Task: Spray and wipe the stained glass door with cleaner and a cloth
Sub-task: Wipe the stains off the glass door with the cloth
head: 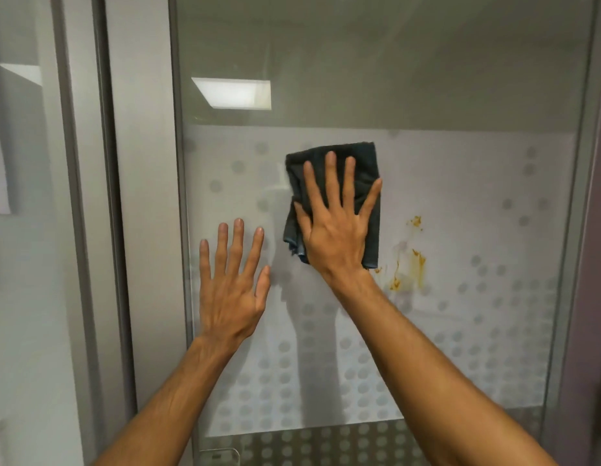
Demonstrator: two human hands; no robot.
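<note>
The glass door (460, 95) fills the view, with a frosted band patterned with grey dots across its middle. My right hand (336, 223) lies flat with fingers spread, pressing a folded dark grey cloth (366, 163) against the glass. Yellow-brown stains (416, 260) streak the frosted band just right of the cloth's lower corner. My left hand (232, 280) is flat on the glass, fingers apart, holding nothing, down and left of the cloth. No spray bottle is in view.
A grey metal door frame (144, 196) runs vertically at the left, with another glass panel (23, 163) beyond it. The right frame edge (581, 230) meets a purple wall. A ceiling light reflects in the upper glass.
</note>
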